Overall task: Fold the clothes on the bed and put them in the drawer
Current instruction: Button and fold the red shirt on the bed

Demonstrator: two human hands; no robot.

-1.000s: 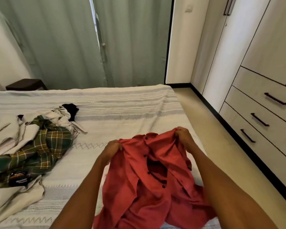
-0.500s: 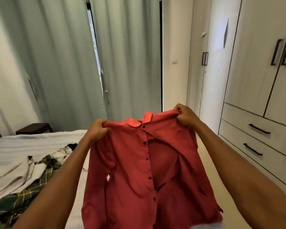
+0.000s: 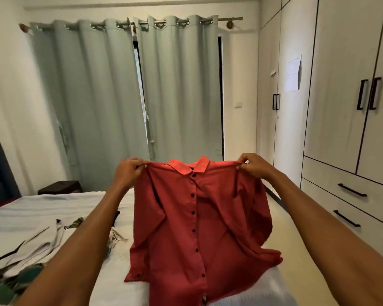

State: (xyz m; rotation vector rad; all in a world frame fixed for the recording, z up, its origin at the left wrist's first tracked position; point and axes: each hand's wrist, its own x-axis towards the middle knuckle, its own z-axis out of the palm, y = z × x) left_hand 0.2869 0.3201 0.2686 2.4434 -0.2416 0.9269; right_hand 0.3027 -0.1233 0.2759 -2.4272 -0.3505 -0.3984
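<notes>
While both arms reached forward over the bed (image 3: 60,206), the red button-up shirt (image 3: 199,217) hung in the air above the mattress, spread wide with its buttoned front facing the camera and its collar uppermost. The left hand (image 3: 128,173) pinched the shirt's left shoulder seam, fingers curled over the cloth, and the right hand (image 3: 253,165) pinched the right shoulder seam in the same way, so the garment was stretched taut between them. A row of dark buttons ran down the middle of the shirt, and its lower hem drooped toward the bed's near edge; whether the hem touched the sheet could not be told. Left of the shirt, on the pale striped bedcover, lay a heap of clothes (image 3: 29,257): off-white pieces and a green plaid garment, partly hidden by the left forearm. Beyond the bed hung pale green curtains (image 3: 124,96) on a rod, with a dark nightstand (image 3: 60,187) at the bed's far left corner. Right of the bed stood a light wood-grain wardrobe (image 3: 341,85) with black handles, and below its doors two closed drawers (image 3: 349,195) sat one above the other.
</notes>
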